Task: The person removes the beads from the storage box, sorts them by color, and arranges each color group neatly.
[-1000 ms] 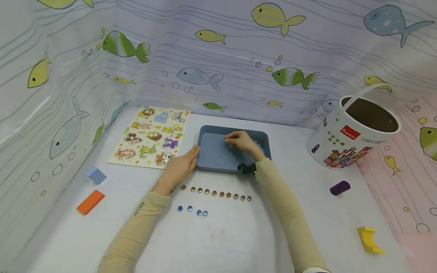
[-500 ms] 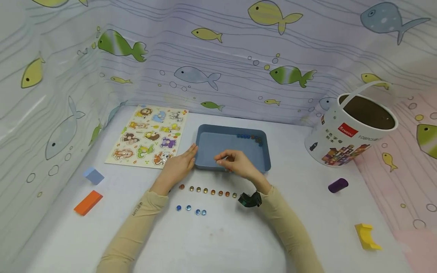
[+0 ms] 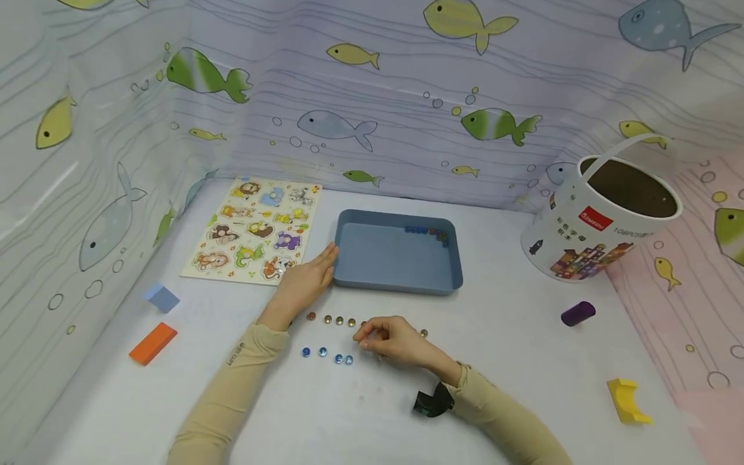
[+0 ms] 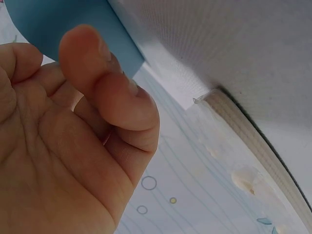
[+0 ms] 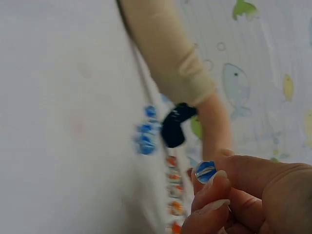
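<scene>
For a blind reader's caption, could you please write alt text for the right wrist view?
The right hand pinches a blue marble in its fingertips above a white table. Beyond it, blurred, lie blue marbles and orange ones.

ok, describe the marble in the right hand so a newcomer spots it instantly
Start at the blue tray; below it lie two marble rows. The right hand is over their right end, pinching a blue marble at its fingertips: the only one off the table.
</scene>
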### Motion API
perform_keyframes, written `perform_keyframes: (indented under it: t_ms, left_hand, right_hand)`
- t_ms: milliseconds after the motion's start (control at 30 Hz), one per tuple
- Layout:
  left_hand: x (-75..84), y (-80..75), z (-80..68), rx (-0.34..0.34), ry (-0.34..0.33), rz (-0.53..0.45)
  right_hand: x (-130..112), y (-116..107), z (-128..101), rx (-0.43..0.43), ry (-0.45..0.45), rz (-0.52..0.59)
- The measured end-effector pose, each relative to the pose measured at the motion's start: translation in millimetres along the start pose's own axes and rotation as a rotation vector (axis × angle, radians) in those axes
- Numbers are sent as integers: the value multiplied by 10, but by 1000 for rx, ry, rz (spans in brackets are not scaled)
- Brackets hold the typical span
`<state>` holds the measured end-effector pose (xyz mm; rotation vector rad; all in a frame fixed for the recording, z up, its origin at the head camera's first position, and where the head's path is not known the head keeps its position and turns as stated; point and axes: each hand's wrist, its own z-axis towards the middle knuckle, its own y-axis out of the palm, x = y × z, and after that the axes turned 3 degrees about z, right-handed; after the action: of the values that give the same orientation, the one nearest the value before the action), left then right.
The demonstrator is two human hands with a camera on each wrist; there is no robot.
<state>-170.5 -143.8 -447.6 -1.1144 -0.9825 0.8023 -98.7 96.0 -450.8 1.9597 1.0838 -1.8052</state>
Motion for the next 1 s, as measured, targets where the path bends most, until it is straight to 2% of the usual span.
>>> perform_keyframes:
  t_ms: [200,433,567,700,833,1000]
  left_hand:
    - [4,-1,2,-9,1,-5]
    - [10,-7,-2,-5,-7,-13]
    - [10,-17,1,-4,-9,-12]
    - [16,-23,1,-7,-7,-12]
    - [27,-24,-4,-4,-11,-16]
    - [22,-24,-5,11,-5,-11]
  right_hand:
    - [117,110,-43,29,14,-76]
    - [115,144,-38,48,-36,-200]
    - [129,145,-35,39,-59,-229]
    - [133,120,-46,11,-70,-209]
    - [35,-7,-45,1,-104,-143]
    - [-147,-356,8,99,-125,-70]
